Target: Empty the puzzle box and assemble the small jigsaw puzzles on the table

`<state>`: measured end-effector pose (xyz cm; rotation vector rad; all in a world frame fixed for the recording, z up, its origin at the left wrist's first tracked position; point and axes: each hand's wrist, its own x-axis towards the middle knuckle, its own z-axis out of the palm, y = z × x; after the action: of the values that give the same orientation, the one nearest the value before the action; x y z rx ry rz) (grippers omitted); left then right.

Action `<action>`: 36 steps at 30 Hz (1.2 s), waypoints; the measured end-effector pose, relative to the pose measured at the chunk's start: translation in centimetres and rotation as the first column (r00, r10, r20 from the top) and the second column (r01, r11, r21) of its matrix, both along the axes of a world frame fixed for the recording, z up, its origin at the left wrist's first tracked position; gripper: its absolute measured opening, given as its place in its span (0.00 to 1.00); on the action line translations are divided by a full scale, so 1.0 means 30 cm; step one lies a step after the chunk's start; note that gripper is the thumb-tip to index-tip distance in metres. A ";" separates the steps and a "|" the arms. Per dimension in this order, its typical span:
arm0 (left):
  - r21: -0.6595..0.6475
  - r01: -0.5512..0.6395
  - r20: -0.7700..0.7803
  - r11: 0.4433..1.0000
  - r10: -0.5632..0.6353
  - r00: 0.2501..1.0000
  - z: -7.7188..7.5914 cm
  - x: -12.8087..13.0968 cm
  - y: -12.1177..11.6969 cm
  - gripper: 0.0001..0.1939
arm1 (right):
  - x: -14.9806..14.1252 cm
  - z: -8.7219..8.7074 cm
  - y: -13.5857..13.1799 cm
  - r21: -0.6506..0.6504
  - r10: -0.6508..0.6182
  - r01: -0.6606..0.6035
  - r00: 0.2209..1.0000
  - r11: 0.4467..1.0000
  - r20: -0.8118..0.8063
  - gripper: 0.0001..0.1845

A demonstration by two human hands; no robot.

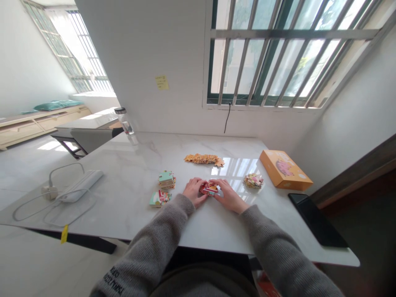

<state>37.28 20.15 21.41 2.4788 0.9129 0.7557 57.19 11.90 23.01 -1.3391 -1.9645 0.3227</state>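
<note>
I see red jigsaw pieces (210, 189) between left hand (194, 191) and right hand (229, 195), fingers of both gripping them. White marbled worktop (130, 185); barred window (266, 57) beyond.

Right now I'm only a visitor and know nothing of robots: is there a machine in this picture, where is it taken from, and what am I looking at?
There is no machine here: you see a person's own left hand and right hand, both bare. The only picture comes from a camera on that person's head, looking forward and down. Between them, the hands hold small red pieces over the white table.

Left of the hands are a green-topped stack and, nearer the person, more pieces. Beyond the hands lies an orange row; to the right are a pile and an orange box. A bottle stands at the far left.
</note>
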 end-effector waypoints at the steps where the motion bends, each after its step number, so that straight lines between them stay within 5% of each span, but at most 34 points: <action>1: 0.000 0.004 -0.008 1.000 -0.004 1.000 0.000 0.000 -0.001 0.25 | -0.001 0.001 -0.001 -0.005 0.004 -0.004 1.000 1.000 -0.001 0.31; 9: -0.013 -0.064 -0.037 0.998 0.063 0.997 -0.002 -0.005 0.001 0.24 | 0.003 0.030 -0.021 -0.055 0.046 -0.045 0.999 0.997 0.014 0.35; 16: 0.131 -0.083 0.056 0.988 0.076 0.996 0.016 -0.003 -0.012 0.27 | -0.016 0.036 -0.003 -0.135 -0.083 0.044 0.952 0.990 -0.296 0.15; 22: 0.224 0.003 0.109 0.975 -0.028 0.994 -0.015 -0.014 0.001 0.30 | -0.007 0.023 0.009 -0.174 -0.148 0.084 0.905 0.981 -0.399 0.13; 27: 0.245 0.015 0.122 0.969 -0.046 0.992 -0.009 -0.028 0.007 0.30 | -0.003 0.034 -0.003 -0.177 -0.154 0.090 0.909 0.980 -0.388 0.13; 36: 0.104 0.031 0.180 0.994 -0.050 0.982 -0.001 -0.025 -0.005 0.25 | 0.002 0.060 -0.043 0.075 0.085 -0.076 0.988 0.994 -0.126 0.24</action>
<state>36.51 20.00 21.37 2.4556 0.7731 1.0190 57.24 10.61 24.82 -1.1675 -1.9072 0.3658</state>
